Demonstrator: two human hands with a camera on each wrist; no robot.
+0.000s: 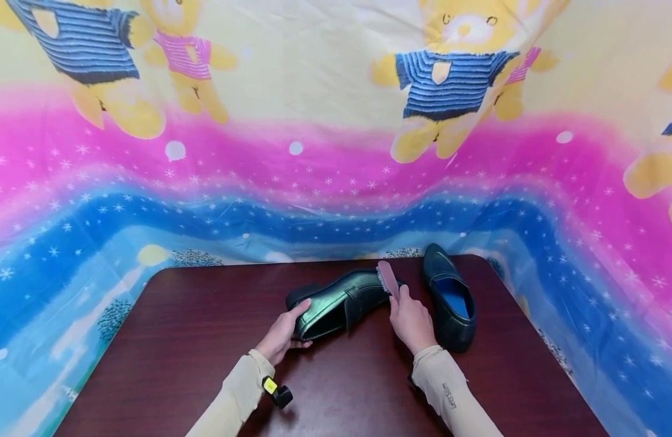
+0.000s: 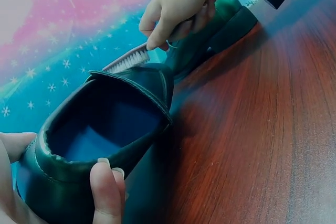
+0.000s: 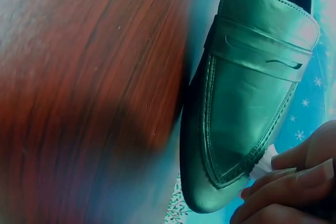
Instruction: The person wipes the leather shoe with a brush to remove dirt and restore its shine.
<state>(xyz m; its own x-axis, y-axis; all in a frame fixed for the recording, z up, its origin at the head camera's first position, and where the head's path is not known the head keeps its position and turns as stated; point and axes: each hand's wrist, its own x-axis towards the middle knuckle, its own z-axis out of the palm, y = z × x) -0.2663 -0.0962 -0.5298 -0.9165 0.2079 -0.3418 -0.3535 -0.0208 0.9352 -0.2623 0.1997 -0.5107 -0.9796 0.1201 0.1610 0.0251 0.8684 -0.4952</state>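
Note:
A dark loafer point(image 1: 363, 295) is tilted above the table, its toe toward the right. My left hand point(image 1: 283, 332) grips it by the heel, with the thumb on one side and fingers on the other, as the left wrist view shows around the shoe's opening point(image 2: 100, 124). In my right hand point(image 1: 414, 320) is a small pinkish brush point(image 1: 388, 279), pinched by its handle. Its white bristles point(image 2: 131, 61) lie against the front part of the loafer. Seen from the right wrist, the bristles point(image 3: 264, 162) meet the edge of the toe, beside the stitched seam.
A second dark loafer point(image 1: 450, 303) with a blue insole stands on the right side of the table, just beyond my right hand. The dark red wooden table point(image 1: 193, 340) has a patterned cloth point(image 1: 314, 188) hanging behind it and along both sides.

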